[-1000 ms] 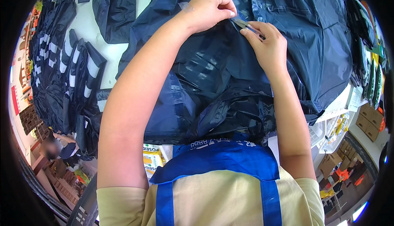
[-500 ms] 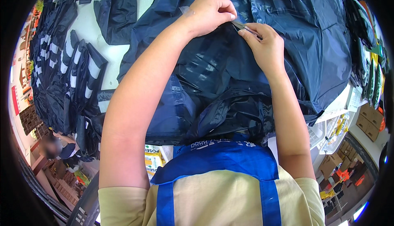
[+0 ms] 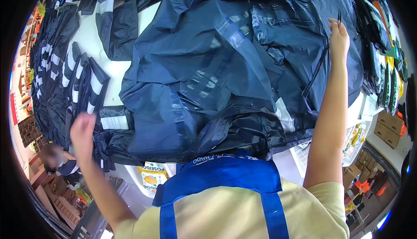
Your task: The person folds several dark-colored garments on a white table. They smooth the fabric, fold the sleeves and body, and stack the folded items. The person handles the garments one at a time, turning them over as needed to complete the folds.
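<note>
A large navy waterproof garment [image 3: 195, 61] lies spread and wrinkled on the white table, with shiny pale strips across it and a dark zipper [image 3: 247, 107] near me. Above its far right part, my right hand [image 3: 339, 41] is closed on a pair of thread snips [image 3: 339, 16], their slim dark blades pointing away from me. Out on the left is my left hand [image 3: 83, 128], beside the hanging dark pieces with white bands; motion smears it, so its fingers and anything in them cannot be made out.
Dark pieces with white bands [image 3: 71, 71] pile up along the left side of the table [image 3: 117, 76]. Folded dark garments and green packets [image 3: 388, 87] stand at the right edge. White baskets [image 3: 299, 158] with yellow packages sit below the table edge. A person [image 3: 65, 163] is at the lower left.
Both hands have parted from the middle of the garment. My left hand has swung left and toward me; the right has moved right with the snips. More of the garment shows.
</note>
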`<state>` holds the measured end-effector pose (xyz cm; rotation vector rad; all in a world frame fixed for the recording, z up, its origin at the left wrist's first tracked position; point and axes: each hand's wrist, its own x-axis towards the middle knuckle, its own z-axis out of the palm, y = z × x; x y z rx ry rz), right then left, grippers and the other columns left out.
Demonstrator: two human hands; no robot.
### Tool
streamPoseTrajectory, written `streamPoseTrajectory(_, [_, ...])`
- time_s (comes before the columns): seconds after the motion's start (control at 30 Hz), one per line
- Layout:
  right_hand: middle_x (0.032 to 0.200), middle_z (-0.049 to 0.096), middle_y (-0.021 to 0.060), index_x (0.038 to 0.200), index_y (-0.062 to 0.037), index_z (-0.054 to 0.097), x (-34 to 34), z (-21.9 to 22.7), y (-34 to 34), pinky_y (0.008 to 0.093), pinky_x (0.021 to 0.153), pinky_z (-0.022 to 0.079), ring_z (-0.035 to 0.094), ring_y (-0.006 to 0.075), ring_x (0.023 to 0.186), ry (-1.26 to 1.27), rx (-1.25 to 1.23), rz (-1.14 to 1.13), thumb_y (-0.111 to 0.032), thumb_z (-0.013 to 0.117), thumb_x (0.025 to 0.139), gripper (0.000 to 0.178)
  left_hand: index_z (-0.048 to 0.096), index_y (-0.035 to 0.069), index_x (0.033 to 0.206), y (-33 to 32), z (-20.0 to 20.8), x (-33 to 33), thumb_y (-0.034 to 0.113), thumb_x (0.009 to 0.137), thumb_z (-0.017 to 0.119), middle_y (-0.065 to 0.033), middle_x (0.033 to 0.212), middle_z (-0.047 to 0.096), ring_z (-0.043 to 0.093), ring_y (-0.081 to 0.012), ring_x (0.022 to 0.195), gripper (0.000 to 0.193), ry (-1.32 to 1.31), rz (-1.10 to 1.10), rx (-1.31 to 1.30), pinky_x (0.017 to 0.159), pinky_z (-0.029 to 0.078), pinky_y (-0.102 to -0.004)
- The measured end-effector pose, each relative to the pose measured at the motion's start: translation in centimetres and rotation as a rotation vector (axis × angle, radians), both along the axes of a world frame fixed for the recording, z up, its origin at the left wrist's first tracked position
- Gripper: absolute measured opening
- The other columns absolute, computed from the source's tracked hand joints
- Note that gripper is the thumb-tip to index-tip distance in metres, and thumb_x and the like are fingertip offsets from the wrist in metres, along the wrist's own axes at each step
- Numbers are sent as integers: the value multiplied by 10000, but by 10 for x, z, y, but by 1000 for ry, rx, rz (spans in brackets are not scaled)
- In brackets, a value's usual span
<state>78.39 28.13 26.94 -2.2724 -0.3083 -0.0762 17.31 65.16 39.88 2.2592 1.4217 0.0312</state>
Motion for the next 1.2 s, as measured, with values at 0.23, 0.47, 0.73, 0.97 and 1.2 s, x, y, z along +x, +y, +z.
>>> streamPoseTrajectory(0.23, [1074, 627, 15, 1095, -48, 672, 1, 13, 14, 249, 949, 355, 538, 126, 1025, 532, 251, 361, -231, 499, 971, 281, 579, 37, 1206, -67, 50, -214, -20, 703, 658, -213, 1033, 658, 627, -349, 1007, 513, 850, 290, 78, 862, 489, -395])
streamPoseTrajectory(0.47, [961, 663, 73, 848, -67, 658, -226, 94, 89, 339, 758, 520, 643, 215, 869, -360, -19, 1246, -77, 567, 747, 137, 314, 31, 1441, -134, 2, 88, 258, 794, 708, -173, 1539, 175, 293, -314, 1376, 791, -678, -160, -99, 1064, 334, -450])
streamPoseTrajectory(0.73, [963, 675, 150, 979, -19, 677, -222, 92, 59, 373, 842, 491, 637, 310, 909, 612, -27, 1622, -208, 525, 915, 252, 460, 179, 1367, -146, -58, 209, 331, 895, 568, -194, 1420, 403, 350, -401, 1327, 507, 175, -662, 10, 1072, 237, -599])
streamPoseTrajectory(0.97, [857, 625, 92, 906, -10, 663, -99, 14, 57, 291, 790, 422, 568, 187, 836, 483, -361, 831, -186, 531, 905, 220, 465, 204, 1369, -143, -78, 166, 511, 900, 485, -163, 1463, 365, 319, -367, 1361, 561, 618, -704, -267, 1081, 184, -640])
streamPoseTrajectory(1.2, [970, 671, 177, 976, 23, 651, -201, 34, 44, 350, 867, 465, 631, 322, 926, 446, -103, 947, -84, 557, 862, 182, 509, 82, 1302, -111, -58, 225, 211, 808, 696, -230, 1303, 498, 613, -345, 1043, 544, -386, -492, -370, 935, 479, -422])
